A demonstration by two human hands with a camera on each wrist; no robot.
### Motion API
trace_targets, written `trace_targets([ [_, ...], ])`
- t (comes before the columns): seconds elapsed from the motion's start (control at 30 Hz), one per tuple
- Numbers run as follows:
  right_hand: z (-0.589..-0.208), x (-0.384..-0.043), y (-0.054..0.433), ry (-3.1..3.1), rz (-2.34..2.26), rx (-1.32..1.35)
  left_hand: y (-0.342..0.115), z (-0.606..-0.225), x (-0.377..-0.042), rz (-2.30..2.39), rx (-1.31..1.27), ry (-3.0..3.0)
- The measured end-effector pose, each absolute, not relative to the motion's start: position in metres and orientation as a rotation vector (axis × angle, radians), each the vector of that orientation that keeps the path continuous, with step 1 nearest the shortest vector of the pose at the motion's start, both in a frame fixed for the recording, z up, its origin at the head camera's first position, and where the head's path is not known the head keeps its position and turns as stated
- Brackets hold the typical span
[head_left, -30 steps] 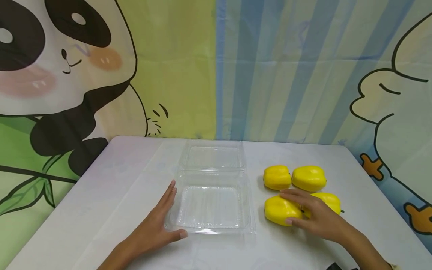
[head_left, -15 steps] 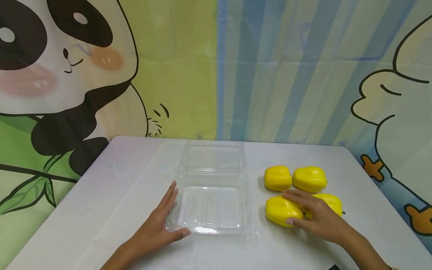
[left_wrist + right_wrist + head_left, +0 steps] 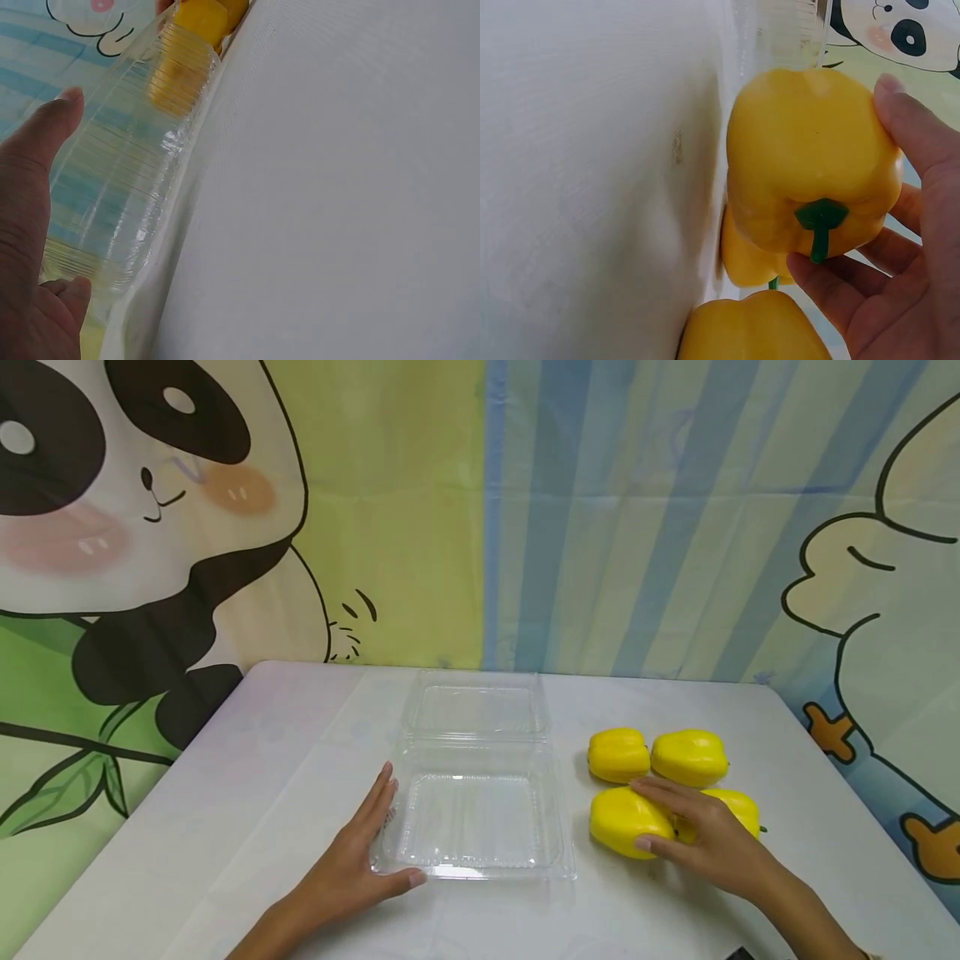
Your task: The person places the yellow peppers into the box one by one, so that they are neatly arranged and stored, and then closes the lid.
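My right hand (image 3: pixel 705 831) holds a yellow bell pepper (image 3: pixel 628 823), thumb on its near side and fingers over its far side. In the right wrist view the pepper (image 3: pixel 814 154) shows its green stem, with its side close to the table. Beside it, a second bell pepper (image 3: pixel 733 810) is partly hidden by that hand. My left hand (image 3: pixel 348 856) has its thumb and fingers spread at the left edge of a clear plastic clamshell box (image 3: pixel 472 818), which lies unfolded with its lid (image 3: pixel 474 706) towards the back.
Another two yellow bell peppers, one on the left (image 3: pixel 618 756) and one on the right (image 3: pixel 690 757), lie behind the held one. The white table (image 3: pixel 247 810) ends at a cartoon-printed backdrop (image 3: pixel 420 510). A small dark object (image 3: pixel 741 953) shows at the bottom edge.
The held pepper has risen slightly and tilted in my right hand. My left hand, the box and the other peppers stay about where they were.
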State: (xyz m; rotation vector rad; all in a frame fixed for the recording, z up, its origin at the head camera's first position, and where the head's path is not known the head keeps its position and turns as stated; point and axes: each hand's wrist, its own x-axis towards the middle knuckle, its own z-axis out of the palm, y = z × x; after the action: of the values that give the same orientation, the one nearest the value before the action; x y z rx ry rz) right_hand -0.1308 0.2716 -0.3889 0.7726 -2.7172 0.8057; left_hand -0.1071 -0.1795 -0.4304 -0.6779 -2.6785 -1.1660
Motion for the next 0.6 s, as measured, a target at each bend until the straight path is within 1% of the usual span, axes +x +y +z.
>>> trace_targets([
  [0.33,-0.379,-0.127,0.258,-2.607,0.928,0.746,-0.179,-0.431,-0.105,-1.138,-0.677,-2.663],
  [0.6,-0.362,-0.121,0.238,-2.530,1.083,0.840,-0.178,-0.430,-0.105,-1.108,-0.646,-2.692],
])
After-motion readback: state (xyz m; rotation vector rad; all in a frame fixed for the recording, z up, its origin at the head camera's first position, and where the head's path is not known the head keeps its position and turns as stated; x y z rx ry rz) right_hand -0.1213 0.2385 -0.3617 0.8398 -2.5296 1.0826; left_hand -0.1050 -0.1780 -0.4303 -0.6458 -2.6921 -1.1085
